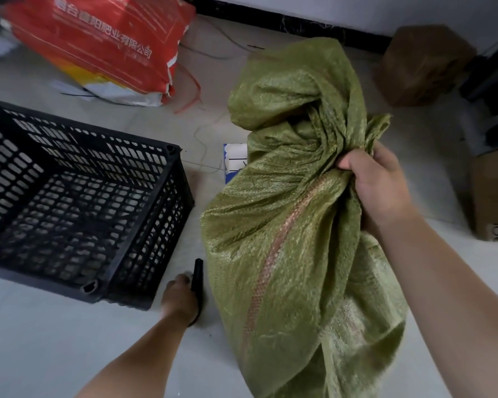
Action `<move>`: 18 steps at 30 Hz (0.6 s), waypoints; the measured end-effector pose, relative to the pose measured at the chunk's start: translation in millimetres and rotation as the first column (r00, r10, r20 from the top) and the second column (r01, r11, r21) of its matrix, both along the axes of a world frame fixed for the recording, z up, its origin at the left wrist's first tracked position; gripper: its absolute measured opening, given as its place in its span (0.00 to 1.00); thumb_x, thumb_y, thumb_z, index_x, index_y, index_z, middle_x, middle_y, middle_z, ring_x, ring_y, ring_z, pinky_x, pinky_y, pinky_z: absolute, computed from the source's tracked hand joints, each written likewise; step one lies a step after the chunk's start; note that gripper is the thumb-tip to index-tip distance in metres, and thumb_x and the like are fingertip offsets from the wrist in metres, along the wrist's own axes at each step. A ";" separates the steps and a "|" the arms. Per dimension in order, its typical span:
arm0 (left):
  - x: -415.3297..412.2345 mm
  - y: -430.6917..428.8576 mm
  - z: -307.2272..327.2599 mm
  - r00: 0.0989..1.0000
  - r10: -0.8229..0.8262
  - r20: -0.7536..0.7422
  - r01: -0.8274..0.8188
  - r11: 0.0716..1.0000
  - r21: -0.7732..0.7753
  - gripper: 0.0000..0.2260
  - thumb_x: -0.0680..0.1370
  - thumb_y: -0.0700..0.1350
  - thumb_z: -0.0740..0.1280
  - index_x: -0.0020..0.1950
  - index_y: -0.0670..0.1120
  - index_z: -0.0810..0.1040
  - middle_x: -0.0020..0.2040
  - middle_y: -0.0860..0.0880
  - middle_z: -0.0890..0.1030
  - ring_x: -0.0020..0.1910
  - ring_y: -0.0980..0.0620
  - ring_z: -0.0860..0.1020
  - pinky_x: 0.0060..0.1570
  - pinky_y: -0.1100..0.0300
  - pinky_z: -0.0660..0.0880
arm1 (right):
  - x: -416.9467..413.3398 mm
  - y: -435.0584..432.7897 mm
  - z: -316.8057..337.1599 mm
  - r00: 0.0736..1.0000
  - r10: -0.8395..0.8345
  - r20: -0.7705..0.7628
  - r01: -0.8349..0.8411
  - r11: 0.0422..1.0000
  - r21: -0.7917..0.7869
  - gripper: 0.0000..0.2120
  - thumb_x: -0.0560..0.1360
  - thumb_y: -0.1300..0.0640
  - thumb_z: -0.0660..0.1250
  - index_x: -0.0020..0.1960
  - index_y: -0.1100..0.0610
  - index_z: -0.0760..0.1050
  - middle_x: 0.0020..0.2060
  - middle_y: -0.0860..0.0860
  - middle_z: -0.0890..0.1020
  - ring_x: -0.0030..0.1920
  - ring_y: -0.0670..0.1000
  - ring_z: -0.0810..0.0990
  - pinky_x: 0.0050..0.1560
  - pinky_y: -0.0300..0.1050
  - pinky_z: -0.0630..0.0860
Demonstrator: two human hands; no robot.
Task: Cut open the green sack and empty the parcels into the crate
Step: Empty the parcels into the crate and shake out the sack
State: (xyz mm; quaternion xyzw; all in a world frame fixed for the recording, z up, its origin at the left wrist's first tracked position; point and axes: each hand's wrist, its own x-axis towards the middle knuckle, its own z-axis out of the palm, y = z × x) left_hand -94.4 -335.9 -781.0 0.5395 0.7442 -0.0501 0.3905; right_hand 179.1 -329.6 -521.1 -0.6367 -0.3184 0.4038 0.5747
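Observation:
A green woven sack (pixel 285 225) with a reddish stripe stands bunched on the pale floor at centre right. My right hand (pixel 377 185) grips a gathered fold of the sack near its top. My left hand (pixel 181 300) is down at the floor just left of the sack, its fingers curled round a slim black tool (pixel 197 275) that looks like a cutter. A black slatted plastic crate (pixel 173 179) sits open to the left, with nothing inside it. No parcels show; the sack hides its contents.
A red and white printed sack (pixel 98 44) lies at the back left. Brown cardboard boxes stand at the back right (pixel 423 64) and right edge (pixel 495 193). A blue and white packet (pixel 233 160) peeks out behind the green sack. Loose strings lie on the floor.

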 end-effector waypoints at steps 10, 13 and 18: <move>20.9 10.2 104.7 0.763 0.426 0.485 -0.352 0.904 -0.241 0.16 0.75 0.53 0.63 0.58 0.46 0.80 0.53 0.43 0.84 0.51 0.44 0.81 0.55 0.52 0.78 | -30.0 -11.9 28.0 0.973 -0.197 -0.121 0.175 0.969 -0.173 0.08 0.76 0.61 0.65 0.40 0.51 0.77 0.32 0.48 0.82 0.34 0.49 0.81 0.38 0.42 0.77; 34.6 -18.0 163.4 0.500 0.732 0.462 -0.418 0.671 -0.612 0.17 0.79 0.54 0.61 0.47 0.41 0.80 0.42 0.43 0.83 0.40 0.46 0.82 0.41 0.54 0.83 | -40.9 -25.3 50.1 0.939 -0.306 -0.159 0.245 0.916 -0.317 0.05 0.75 0.57 0.66 0.42 0.53 0.78 0.40 0.53 0.81 0.41 0.54 0.80 0.46 0.46 0.78; 21.7 -71.0 236.8 0.436 0.788 0.435 -0.472 0.612 -0.634 0.19 0.77 0.58 0.62 0.56 0.45 0.81 0.55 0.42 0.84 0.55 0.42 0.81 0.59 0.42 0.78 | -64.6 -42.7 121.1 0.903 -0.343 -0.260 0.195 0.864 -0.463 0.05 0.75 0.57 0.65 0.48 0.56 0.79 0.46 0.59 0.85 0.43 0.57 0.83 0.54 0.55 0.82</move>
